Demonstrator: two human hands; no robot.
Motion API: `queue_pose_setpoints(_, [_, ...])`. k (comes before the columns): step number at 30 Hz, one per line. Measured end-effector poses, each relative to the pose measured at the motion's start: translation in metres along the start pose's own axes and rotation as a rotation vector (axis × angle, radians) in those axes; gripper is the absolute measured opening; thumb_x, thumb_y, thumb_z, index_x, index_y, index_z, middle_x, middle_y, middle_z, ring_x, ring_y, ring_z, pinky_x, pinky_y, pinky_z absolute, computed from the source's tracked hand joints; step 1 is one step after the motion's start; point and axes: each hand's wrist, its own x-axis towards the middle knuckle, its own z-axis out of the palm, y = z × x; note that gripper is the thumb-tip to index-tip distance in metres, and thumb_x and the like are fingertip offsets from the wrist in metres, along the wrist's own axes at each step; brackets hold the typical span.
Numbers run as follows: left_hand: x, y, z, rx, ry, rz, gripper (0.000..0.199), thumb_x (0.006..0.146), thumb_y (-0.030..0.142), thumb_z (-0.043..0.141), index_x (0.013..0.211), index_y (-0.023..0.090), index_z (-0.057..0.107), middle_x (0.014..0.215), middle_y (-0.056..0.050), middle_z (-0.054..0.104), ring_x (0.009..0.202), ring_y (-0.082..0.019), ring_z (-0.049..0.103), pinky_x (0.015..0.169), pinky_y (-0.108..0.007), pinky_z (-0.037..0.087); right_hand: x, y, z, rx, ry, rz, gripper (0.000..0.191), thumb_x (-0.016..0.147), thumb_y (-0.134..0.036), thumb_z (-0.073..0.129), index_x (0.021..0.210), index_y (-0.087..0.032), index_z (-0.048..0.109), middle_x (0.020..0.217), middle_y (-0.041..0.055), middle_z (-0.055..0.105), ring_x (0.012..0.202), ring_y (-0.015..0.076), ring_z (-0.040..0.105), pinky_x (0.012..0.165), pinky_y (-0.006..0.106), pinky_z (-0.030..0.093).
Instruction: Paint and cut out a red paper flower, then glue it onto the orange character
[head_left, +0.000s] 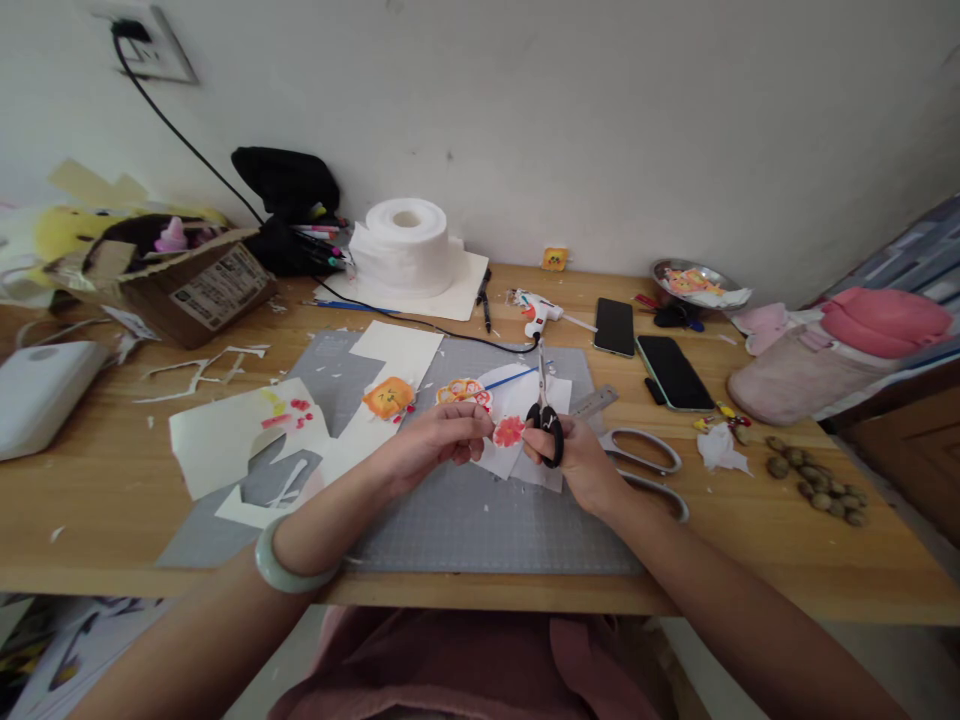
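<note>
Red flower-shaped paper cutout (509,431), in the head view, sits directly between the two hands, above white paper sheets (536,475) on the grey gridded cutting mat (450,525); whether it is lifted clear of them is hard to tell. It is roughly round, so no long axis stands out. The right hand (576,452) has its fingertips at the right edge while also holding small black-handled metal scissors (553,437), whose blades point away from the body, slightly right of the cutout. The left hand (450,432) has its fingertips drawn narrowly together at the left edge; I cannot tell whether they grip it. Both hands are about equally near. On the wooden worktop (765,520), large grey-handled scissors (673,454) lie just beside the right forearm.
</note>
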Motion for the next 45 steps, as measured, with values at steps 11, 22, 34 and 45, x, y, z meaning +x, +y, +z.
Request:
queue_pose_setpoints(11, [-0.002, 0.002, 0.002, 0.019, -0.002, 0.001, 0.020, 0.065, 0.033, 0.069, 0.060, 0.018, 0.056, 0.054, 0.002, 0.053, 0.050, -0.009, 0.041, 0.049, -0.023, 0.026, 0.000, 0.003, -0.001, -0.021, 0.007, 0.028, 0.032, 0.059, -0.042, 0.070, 0.054, -0.021, 0.047, 0.050, -0.0056, 0.044, 0.048, 0.0079, 0.035, 0.051, 0.026, 0.030])
queue_pose_setpoints(22, [0.000, 0.002, 0.002, 0.034, 0.013, -0.012, 0.014, 0.063, 0.029, 0.068, 0.061, 0.018, 0.059, 0.053, 0.002, 0.054, 0.050, -0.009, 0.042, 0.049, -0.024, 0.026, 0.001, 0.006, -0.002, -0.013, -0.002, 0.025, 0.034, 0.059, -0.042, 0.072, 0.054, -0.021, 0.046, 0.049, -0.0059, 0.044, 0.049, 0.0082, 0.036, 0.051, 0.025, 0.032])
queue_pose_setpoints(34, [-0.003, 0.010, -0.002, -0.041, 0.097, 0.048, 0.020, 0.062, 0.033, 0.067, 0.060, 0.018, 0.054, 0.053, 0.003, 0.051, 0.050, -0.009, 0.042, 0.049, -0.023, 0.028, -0.005, 0.010, -0.009, -0.030, -0.324, 0.006, 0.063, 0.071, -0.080, 0.055, 0.075, -0.018, 0.059, 0.062, 0.0003, 0.056, 0.053, 0.0114, 0.043, 0.053, 0.026, 0.032])
queue_pose_setpoints(45, [-0.005, 0.019, -0.004, -0.098, 0.176, 0.120, 0.019, 0.061, 0.028, 0.063, 0.055, 0.019, 0.048, 0.052, 0.002, 0.048, 0.050, -0.009, 0.039, 0.047, -0.022, 0.027, -0.004, 0.010, -0.011, -0.150, -0.464, -0.027, 0.062, 0.077, -0.080, 0.052, 0.069, -0.018, 0.053, 0.057, -0.0020, 0.051, 0.052, 0.0108, 0.039, 0.055, 0.027, 0.029])
